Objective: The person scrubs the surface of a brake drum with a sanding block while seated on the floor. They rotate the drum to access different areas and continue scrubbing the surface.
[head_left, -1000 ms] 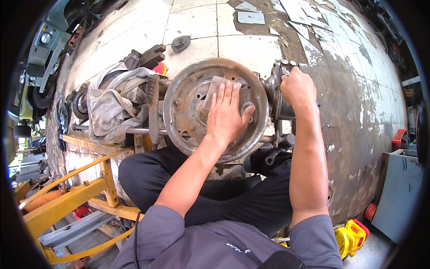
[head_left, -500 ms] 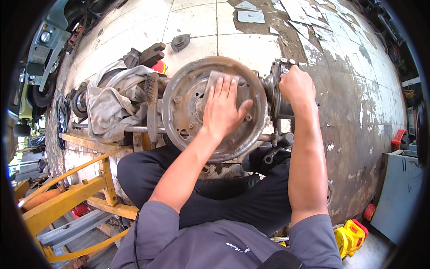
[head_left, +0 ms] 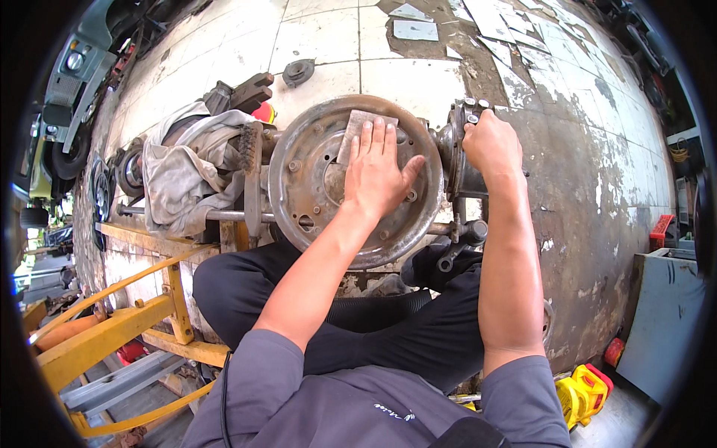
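A round, rusty steel brake backing plate (head_left: pixel 299 196) stands over my crossed legs, part of an axle assembly. My left hand (head_left: pixel 377 175) lies flat on its upper middle, fingers stretched out, pressing a brownish piece of sandpaper (head_left: pixel 354 133). Part of that sheet shows beyond the fingers; the palm hides some of the plate's centre. At the plate's right side my right hand (head_left: pixel 493 145) is closed on the dark metal wheel hub (head_left: pixel 464 183), beside its shiny studs. What exactly the fingers wrap round is hidden.
Left of the plate, a wire brush (head_left: pixel 251 153) rests upright beside a grey rag (head_left: pixel 183 172) draped over the axle. A small metal part (head_left: pixel 298 72) lies on the tiles beyond. A yellow frame (head_left: pixel 119 332) stands at the lower left, a grey cabinet (head_left: pixel 665 321) at the right.
My left hand has slid slightly to the right and down relative to the sandpaper, so more of the sheet shows. The right hand keeps its hold on the hub.
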`<state>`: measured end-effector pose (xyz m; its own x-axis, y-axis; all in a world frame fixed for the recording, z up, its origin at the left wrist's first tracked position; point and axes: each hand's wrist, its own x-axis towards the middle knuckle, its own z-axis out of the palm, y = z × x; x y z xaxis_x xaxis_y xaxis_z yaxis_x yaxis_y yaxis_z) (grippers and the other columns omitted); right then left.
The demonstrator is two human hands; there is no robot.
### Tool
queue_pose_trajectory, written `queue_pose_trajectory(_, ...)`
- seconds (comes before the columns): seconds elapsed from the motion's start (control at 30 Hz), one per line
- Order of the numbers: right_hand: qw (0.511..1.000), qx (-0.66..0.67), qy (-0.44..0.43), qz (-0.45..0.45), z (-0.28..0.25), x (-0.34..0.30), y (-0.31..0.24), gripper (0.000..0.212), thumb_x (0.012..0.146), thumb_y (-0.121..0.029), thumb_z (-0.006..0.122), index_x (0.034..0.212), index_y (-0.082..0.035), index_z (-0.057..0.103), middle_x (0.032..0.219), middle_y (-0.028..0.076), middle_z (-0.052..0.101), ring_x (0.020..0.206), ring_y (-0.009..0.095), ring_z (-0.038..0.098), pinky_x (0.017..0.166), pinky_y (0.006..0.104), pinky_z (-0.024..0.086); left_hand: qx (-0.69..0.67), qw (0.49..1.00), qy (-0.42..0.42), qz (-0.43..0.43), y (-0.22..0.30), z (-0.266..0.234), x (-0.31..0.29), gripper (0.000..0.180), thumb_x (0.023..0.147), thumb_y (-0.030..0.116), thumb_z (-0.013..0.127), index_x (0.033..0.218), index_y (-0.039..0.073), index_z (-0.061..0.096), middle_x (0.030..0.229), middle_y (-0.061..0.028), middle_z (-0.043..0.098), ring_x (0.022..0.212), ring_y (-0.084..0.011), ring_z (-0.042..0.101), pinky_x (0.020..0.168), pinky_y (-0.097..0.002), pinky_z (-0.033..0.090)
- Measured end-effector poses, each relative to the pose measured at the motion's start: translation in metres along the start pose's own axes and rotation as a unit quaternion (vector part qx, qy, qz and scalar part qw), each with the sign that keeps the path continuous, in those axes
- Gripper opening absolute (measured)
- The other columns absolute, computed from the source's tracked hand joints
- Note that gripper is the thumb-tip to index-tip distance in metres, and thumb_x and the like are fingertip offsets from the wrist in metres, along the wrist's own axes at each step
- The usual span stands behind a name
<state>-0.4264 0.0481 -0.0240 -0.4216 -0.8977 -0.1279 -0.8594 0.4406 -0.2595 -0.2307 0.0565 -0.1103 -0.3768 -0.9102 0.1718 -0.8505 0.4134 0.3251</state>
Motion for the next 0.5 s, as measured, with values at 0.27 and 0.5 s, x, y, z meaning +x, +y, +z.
queue_pose_trajectory(0.27,1.000,-0.008,-0.011,0.007,0.001,0.003,0.003,0.035,0.093,-0.023,0.061,0.111,0.006,0.063,0.107,0.027,0.071,0.104,0.040,0.070,0.092,0.0464,0.054,-0.006,1.000,0.009,-0.001,0.003,-0.001,-0.008,0.082,0.100,0.059,0.047,0.148,-0.007,0.040,0.156,-0.0284,0.037,0.147,-0.0426,0.032,0.121,-0.0517,0.025)
queue_pose_trajectory(0.5,1.000,-0.008,-0.018,0.012,-0.004,0.002,0.002,0.035,0.093,-0.023,0.062,0.111,0.007,0.063,0.106,0.027,0.071,0.104,0.040,0.070,0.091,0.0467,0.054,-0.003,1.000,-0.003,0.001,0.005,-0.004,-0.028,0.080,0.100,0.058,0.048,0.149,-0.005,0.041,0.156,-0.0276,0.036,0.148,-0.0405,0.031,0.122,-0.0501,0.022)
